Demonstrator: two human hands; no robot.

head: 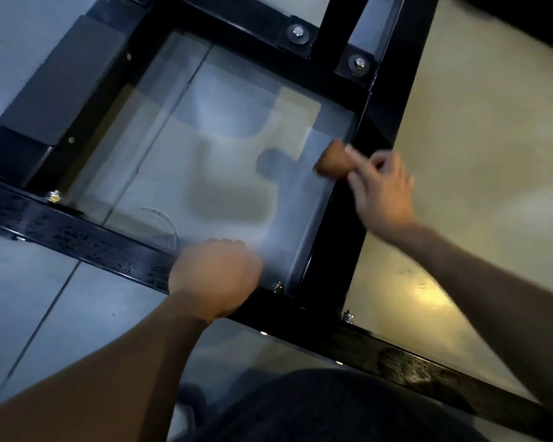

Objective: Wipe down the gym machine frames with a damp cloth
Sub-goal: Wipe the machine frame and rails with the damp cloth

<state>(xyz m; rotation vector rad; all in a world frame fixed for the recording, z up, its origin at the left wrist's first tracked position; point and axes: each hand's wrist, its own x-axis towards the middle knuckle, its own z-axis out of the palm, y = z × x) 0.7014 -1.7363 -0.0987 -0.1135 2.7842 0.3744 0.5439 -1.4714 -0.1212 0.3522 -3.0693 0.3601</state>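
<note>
A black steel machine frame (342,218) lies low over the floor, with a near crossbar (87,237) running left to right and an upright-looking bar running away from me. My right hand (383,193) holds a brownish-orange cloth (331,159) against the far bar's inner edge; the hand is blurred. My left hand (214,275) rests curled over the near crossbar, fingers wrapped round its far edge. The crossbar's left part shows wet streaks.
Bolts (297,32) fasten brackets at the frame's far corner, and smaller bolts (277,287) sit along the near bar. A dark flat plate (61,84) lies at the left. Grey floor tiles (29,314) show under the frame; yellowish floor (486,138) lies to the right. My dark-clothed knee (332,409) is below.
</note>
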